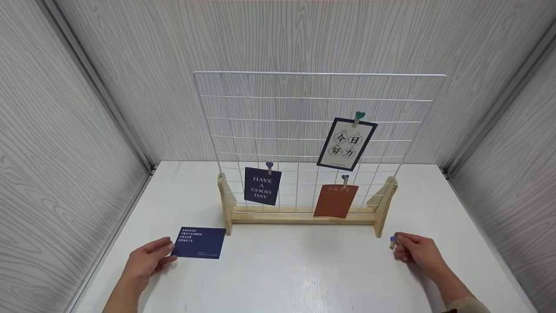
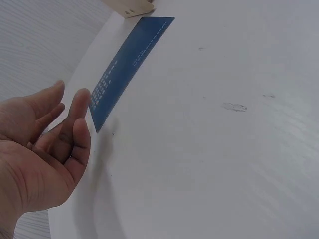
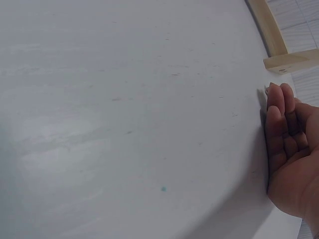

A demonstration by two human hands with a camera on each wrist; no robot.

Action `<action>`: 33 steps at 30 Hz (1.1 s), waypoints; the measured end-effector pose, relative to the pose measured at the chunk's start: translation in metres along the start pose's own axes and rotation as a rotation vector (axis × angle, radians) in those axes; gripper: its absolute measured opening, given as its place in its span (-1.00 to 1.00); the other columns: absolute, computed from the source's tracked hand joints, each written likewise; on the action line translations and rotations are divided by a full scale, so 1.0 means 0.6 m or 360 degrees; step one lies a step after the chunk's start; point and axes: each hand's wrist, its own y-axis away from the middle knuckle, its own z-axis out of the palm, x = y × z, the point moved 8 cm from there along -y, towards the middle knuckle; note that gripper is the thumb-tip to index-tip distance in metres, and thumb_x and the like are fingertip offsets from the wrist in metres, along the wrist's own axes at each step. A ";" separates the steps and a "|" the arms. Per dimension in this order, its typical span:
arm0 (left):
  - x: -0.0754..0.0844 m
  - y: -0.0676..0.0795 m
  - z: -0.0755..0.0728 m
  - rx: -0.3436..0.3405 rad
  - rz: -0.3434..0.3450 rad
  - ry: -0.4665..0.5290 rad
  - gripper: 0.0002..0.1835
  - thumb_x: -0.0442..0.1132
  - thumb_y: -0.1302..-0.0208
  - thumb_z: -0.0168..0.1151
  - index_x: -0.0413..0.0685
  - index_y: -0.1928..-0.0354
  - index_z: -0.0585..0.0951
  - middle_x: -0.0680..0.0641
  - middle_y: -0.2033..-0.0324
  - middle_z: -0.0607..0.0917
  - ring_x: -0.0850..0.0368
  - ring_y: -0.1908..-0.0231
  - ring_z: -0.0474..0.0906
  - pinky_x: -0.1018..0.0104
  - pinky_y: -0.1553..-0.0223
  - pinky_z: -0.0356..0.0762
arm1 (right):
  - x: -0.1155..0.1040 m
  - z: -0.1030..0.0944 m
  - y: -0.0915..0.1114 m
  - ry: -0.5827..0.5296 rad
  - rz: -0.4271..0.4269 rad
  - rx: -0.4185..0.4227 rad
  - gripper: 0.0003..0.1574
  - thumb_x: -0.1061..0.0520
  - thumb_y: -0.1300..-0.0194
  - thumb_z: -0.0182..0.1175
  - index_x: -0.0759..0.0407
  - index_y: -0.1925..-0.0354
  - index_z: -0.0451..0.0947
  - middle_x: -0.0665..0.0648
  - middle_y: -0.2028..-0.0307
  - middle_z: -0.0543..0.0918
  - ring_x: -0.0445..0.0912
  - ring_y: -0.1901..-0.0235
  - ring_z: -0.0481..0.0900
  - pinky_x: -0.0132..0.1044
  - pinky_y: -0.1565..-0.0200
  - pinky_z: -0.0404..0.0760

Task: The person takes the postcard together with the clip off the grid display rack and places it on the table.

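Note:
My left hand holds a dark blue card by its left edge, low beside the stand's left foot. Small white text shows on the card's face. In the left wrist view the left fingertips are right at the end of the card. My right hand pinches a small wooden clip with a blue heart, to the right of the stand's right foot. Most of that clip is hidden behind the fingers in the right wrist view.
A white wire grid stands in a wooden base. Clipped on it are a "HAVE A GOOD DAY" card, a white card with dark border and an orange-brown card. Wood-grain panels enclose the white table.

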 end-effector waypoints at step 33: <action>0.149 0.061 0.108 -0.0304 0.0343 0.0002 -0.47 -0.18 -0.50 0.38 -0.15 -0.42 0.56 0.03 -0.11 0.79 0.13 0.06 0.80 0.32 0.10 0.64 | -0.087 -0.061 0.031 -0.0158 -0.0258 0.0056 -0.57 -0.13 -0.57 0.26 0.06 -0.20 0.74 0.05 0.33 0.78 -0.14 0.34 0.77 -0.32 0.20 0.74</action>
